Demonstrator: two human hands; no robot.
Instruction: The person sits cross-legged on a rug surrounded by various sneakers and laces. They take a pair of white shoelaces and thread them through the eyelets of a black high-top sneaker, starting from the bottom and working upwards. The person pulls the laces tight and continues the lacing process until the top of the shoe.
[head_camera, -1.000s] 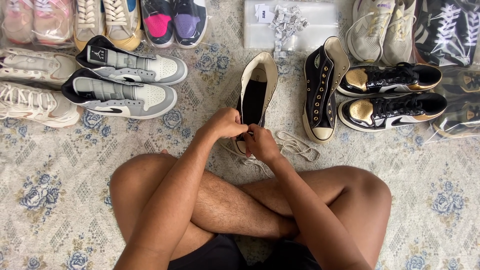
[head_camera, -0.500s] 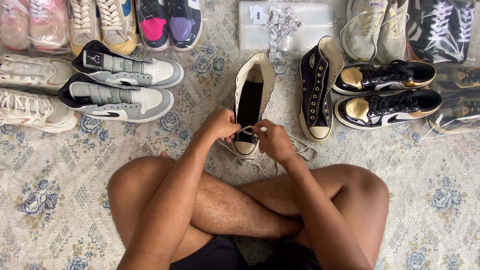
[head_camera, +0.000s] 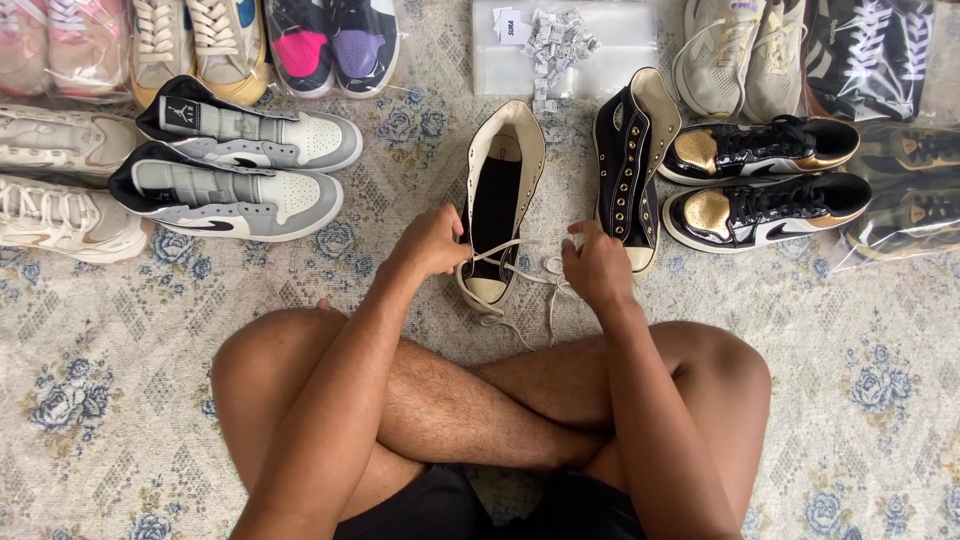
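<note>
A black high-top sneaker (head_camera: 503, 195) with a cream lining and cream toe cap lies in front of my crossed legs, toe toward me. My left hand (head_camera: 432, 242) pinches one end of its cream lace (head_camera: 500, 250) at the left side of the toe. My right hand (head_camera: 598, 265) grips the other lace end to the right, and the lace is drawn across the shoe between both hands. Its matching black high-top (head_camera: 628, 165) stands just right of it, unlaced, with gold eyelets.
Grey and white high-tops (head_camera: 230, 165) lie to the left, black and gold sneakers (head_camera: 760, 180) to the right. More pairs, some in clear bags, line the far edge. A clear bag with small paper tags (head_camera: 560, 40) lies beyond the shoe. A patterned carpet (head_camera: 120, 400) covers the floor.
My hands have moved apart, the right one going right, pulling the lace out sideways across the shoe's toe end. The view has shifted slightly.
</note>
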